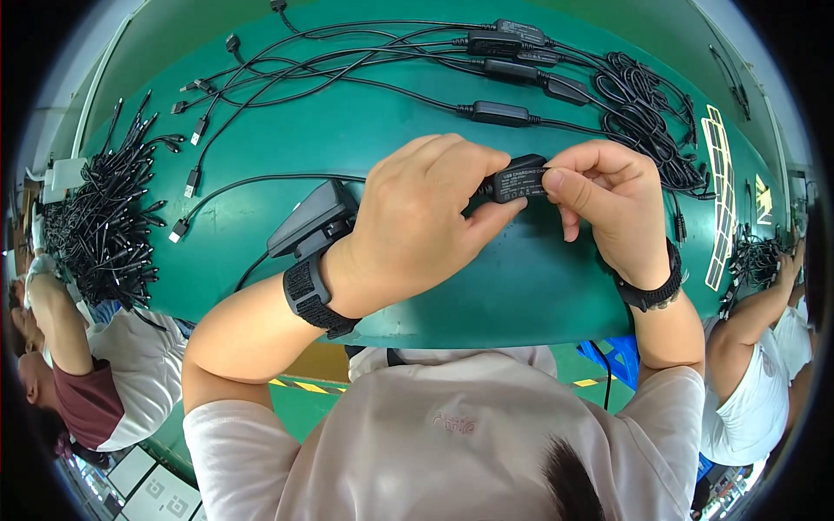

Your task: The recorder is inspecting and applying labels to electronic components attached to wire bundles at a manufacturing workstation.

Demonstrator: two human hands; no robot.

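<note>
My left hand (417, 208) grips a small black inline box (519, 181) of a USB cable between thumb and fingers, its white-printed face turned up. My right hand (612, 191) pinches at the box's right end with thumb and forefinger; whether a small label is also between them I cannot make out. From under my left hand the cable (269, 180) runs left to a USB plug (178, 231) on the green table. Behind my left wrist lies a black device (311, 215) with a cord, partly covered by the hand.
Several similar USB cables with inline boxes (499, 114) stretch across the far side, their coils (647, 113) bunched at right. A heap of black cable ends (104, 217) lies left. A yellow-edged label sheet (719, 200) lies right. Co-workers (113, 373) sit on both sides.
</note>
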